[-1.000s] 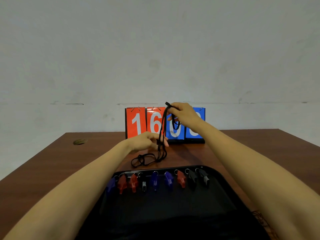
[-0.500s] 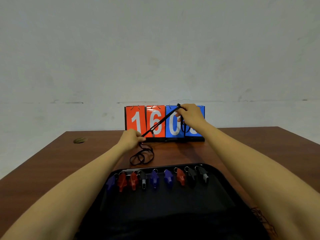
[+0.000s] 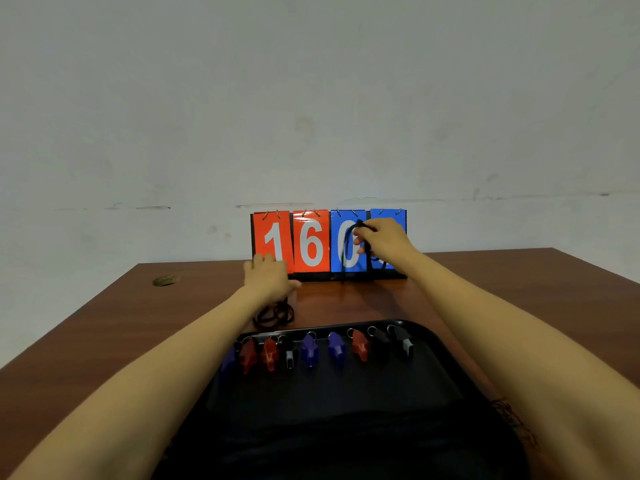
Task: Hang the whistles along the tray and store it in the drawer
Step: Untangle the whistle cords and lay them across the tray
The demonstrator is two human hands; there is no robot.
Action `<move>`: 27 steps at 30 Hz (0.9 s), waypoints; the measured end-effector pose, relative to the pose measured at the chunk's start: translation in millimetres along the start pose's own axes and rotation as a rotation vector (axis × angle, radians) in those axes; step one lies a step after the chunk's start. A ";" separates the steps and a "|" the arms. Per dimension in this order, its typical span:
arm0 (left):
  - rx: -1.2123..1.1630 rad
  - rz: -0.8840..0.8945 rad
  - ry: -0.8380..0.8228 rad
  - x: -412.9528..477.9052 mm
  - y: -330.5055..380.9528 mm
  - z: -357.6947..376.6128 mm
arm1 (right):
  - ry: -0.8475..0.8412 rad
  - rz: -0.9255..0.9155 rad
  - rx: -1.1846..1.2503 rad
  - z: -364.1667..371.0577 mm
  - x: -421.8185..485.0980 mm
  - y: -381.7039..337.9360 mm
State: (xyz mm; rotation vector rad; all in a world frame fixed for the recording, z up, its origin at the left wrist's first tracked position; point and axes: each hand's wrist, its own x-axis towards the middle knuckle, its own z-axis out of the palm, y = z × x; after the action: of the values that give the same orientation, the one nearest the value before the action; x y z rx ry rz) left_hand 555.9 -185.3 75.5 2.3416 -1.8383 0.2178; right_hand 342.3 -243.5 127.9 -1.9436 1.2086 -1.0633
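While the right hand [image 3: 384, 240] pinches a black lanyard cord [image 3: 346, 251] raised before the flip scoreboard [image 3: 310, 242], the left hand [image 3: 270, 278] lies with its fingers fairly straight on the desk [image 3: 485, 289], above the loose cord coil [image 3: 273, 315]. The whistles [image 3: 310, 349] hang along the tray's [image 3: 346, 410] far rim. A hard tug could knot the coil or topple the scoreboard.

One wide-angle head view looks forward and slightly down across the table [image 3: 104, 341] toward the wall [image 3: 311, 98]. The tray [image 3: 329, 403] lies nearest, at the bottom edge, and the scoreboard [image 3: 310, 244] stands farthest.
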 end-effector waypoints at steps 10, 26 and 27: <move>-0.659 0.302 0.009 -40.5 56.9 -62.4 | -0.067 -0.287 -0.575 -5.3 -35.9 -42.5; -0.485 0.089 0.199 -123.1 36.2 -99.2 | -0.150 -0.306 -0.688 -43.8 -116.2 -71.1; -0.551 0.078 0.169 -129.3 31.8 -98.4 | -0.148 -0.292 -0.647 -47.4 -121.2 -67.3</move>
State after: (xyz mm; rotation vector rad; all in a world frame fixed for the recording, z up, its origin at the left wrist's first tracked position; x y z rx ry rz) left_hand 492.8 -49.2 145.5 1.8210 -1.6471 -0.0749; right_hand 298.1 -109.8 168.2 -2.7056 1.3172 -0.6832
